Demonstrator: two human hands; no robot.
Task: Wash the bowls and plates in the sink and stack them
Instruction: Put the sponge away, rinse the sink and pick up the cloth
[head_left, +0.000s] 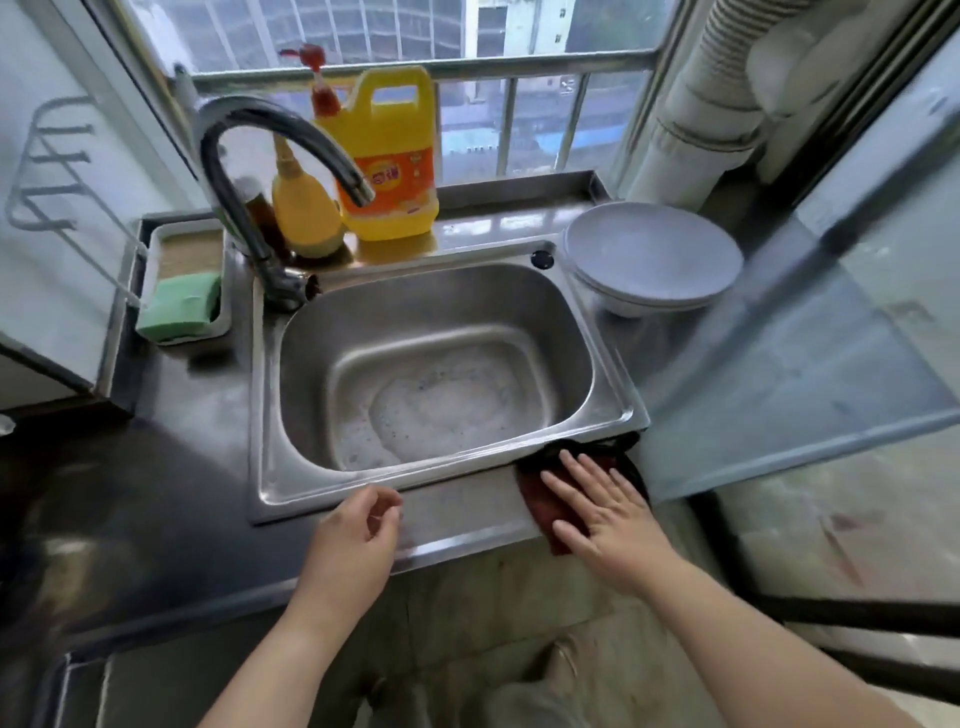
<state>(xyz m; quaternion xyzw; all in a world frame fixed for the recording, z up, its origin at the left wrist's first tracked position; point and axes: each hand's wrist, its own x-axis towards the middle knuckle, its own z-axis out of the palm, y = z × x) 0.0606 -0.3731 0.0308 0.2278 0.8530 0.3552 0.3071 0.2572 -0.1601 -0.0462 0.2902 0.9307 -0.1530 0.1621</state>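
While the sink is holding only suds, the left hand is hovering at its near rim, fingers loosely curled and grasping nothing. Right of it, the right hand is pressing flat, fingers spread, on a dark red cloth at the sink's near right corner. The bowls and plates are sitting stacked beyond the far right corner. Judgement: washing looks finished; wiping the rim needs even, flat pressure.

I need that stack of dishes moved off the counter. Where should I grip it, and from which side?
Take the stack of dishes with both hands under the bottom bowl's sloping wall, coming from the front. A plate lies on top with its rim overhanging, so gripping the rim alone would probably lift only the plate.
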